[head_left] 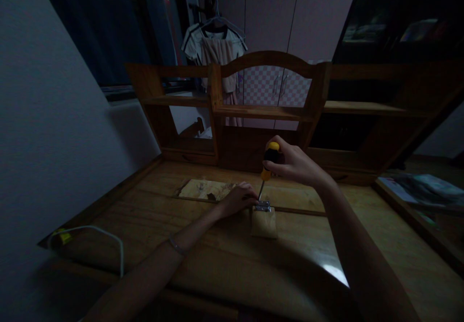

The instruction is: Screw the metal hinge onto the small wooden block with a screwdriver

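My right hand (295, 165) is wrapped round the yellow-and-black handle of a screwdriver (268, 163), held nearly upright. Its shaft points down onto a small metal hinge (263, 207) at the far end of a little wooden block (264, 222) lying on the wooden desk (224, 259). My left hand (237, 199) rests on the desk just left of the hinge, fingers curled and touching the screwdriver's tip area; what they pinch is too small and dark to make out. A thin bracelet sits on my left wrist.
A wooden hutch with shelves (264, 111) stands along the desk's back edge. A white cable (108, 240) loops at the left near the wall. Books or papers (424, 189) lie at the right. Clothes (215, 46) hang behind.
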Demonstrator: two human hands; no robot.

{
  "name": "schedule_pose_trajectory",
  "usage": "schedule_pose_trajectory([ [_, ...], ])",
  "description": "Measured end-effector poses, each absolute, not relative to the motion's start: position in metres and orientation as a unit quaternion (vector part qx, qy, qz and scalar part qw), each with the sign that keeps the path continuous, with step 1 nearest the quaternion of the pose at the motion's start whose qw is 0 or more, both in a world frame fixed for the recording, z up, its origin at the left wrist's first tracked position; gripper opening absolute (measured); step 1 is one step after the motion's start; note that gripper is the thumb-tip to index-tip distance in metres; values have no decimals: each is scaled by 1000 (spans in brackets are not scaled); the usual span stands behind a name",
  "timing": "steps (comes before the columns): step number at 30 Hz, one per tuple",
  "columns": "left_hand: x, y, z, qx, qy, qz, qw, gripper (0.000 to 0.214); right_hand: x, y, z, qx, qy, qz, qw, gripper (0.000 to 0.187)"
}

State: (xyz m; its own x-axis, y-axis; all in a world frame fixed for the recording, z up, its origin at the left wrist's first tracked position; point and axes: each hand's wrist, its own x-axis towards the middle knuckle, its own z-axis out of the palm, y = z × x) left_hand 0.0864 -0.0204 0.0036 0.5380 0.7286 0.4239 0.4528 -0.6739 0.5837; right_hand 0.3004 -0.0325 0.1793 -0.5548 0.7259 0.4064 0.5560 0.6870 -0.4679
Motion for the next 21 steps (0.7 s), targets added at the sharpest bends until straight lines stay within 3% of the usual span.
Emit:
schedule_pose_trajectory([
  [9,85,-15,-7,860,338,347,159,24,291,-32,173,-339,-872,118,334,40],
  [15,87,-16,-7,862,346,340,151,25,284,-25,170,-335,-856,12,392,43],
  [21,86,-21,-5,872,337,333,122,25,290,-28,172,-327,-875,23,355,56],
])
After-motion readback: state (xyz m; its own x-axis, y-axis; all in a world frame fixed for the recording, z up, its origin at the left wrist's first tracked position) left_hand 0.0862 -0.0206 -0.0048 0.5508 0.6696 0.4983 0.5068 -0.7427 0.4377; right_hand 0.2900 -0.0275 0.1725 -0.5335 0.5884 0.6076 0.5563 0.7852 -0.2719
